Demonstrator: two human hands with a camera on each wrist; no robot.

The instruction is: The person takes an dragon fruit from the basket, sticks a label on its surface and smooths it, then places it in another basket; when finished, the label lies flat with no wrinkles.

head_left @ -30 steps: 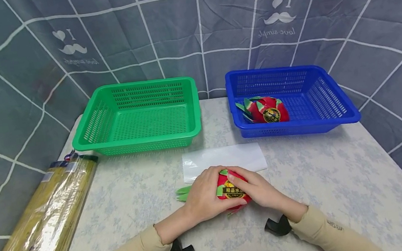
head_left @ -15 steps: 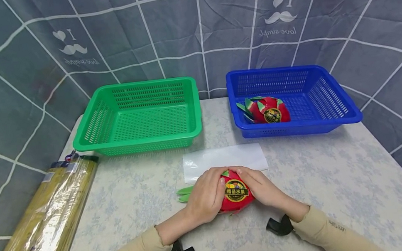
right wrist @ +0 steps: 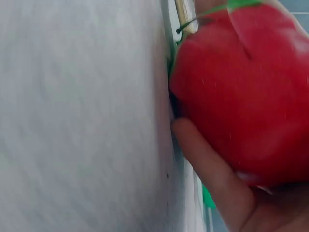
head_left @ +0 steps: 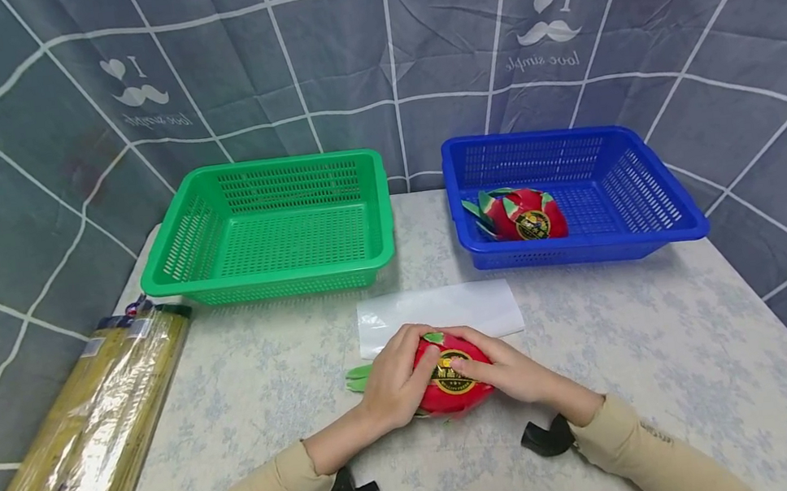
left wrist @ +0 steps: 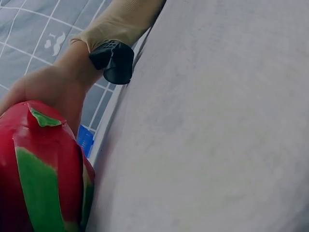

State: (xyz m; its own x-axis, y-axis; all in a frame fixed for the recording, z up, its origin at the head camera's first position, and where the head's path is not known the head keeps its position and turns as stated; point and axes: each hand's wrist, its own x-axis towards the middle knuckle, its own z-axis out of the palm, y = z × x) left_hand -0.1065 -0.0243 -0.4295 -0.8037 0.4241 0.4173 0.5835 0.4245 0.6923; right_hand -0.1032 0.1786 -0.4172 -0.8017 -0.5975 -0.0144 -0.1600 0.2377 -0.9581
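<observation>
A red dragon fruit with green leaf tips lies low over the table between both hands. My left hand wraps its left side, with leaves poking out beyond it. From the right, my right hand cups the fruit. Both thumbs rest on the round black-and-gold label, covering part of its print. In the left wrist view, the dragon fruit shows red skin and green scales. The right wrist view has a finger lying along the skin of the dragon fruit.
A white sheet lies just behind the hands. Behind that stand a green basket and a blue basket, the blue one holding another labelled dragon fruit. Long plastic-wrapped packs lie along the left edge.
The left thumb has shifted from low across the label, then its left edge, to its upper left. The right thumb came off the label and is back on it. The fruit has turned slightly.
</observation>
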